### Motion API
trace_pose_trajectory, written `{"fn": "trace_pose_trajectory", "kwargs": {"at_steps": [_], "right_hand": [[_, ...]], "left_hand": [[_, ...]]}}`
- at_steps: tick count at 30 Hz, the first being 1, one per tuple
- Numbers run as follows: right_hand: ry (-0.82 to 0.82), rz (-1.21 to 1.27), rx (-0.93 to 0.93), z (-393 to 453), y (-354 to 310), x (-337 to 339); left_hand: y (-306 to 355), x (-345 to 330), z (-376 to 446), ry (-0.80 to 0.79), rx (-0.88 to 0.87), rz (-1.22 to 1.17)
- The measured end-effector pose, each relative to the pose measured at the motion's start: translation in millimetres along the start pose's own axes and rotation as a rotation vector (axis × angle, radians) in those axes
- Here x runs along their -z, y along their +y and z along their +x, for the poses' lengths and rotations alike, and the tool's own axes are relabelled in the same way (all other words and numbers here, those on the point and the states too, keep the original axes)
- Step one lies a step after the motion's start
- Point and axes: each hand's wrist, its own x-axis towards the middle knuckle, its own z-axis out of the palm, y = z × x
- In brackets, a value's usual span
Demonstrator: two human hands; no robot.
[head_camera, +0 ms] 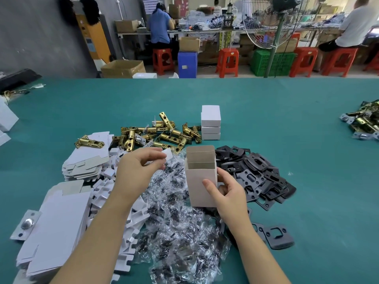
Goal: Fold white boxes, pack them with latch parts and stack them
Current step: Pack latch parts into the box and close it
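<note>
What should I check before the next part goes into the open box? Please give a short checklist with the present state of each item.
1. Open box upright, top flaps up: ok.
2. Right hand grips the box firmly: ok.
3. Left hand holds a part ready: it pinches a small white piece; what it is, cannot tell.
4. Box inside free: cannot tell, bottom hidden.
5. Brass latches, screw bags and black plates lie close by: ok.
6. Stack of closed boxes stands straight: ok.
</note>
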Motion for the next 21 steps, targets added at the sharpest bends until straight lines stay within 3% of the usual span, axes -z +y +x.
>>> {"fn": "trace_pose_trajectory", "kwargs": {"at_steps": [11, 17, 21], "right_hand": [[0.01, -0.006, 0.012, -1, -5, 0], [-0.006, 0.001, 0.008, -2, -6, 0], [-0.012, 0.009, -0.014, -1, -6, 0]], "left_hand": [[39, -22, -22, -0.123, -0.307, 0.168], [33, -30, -24, -0.187, -0.307, 0.258], [32, -33, -22, -0.149, -0.417, 0.413]]}}
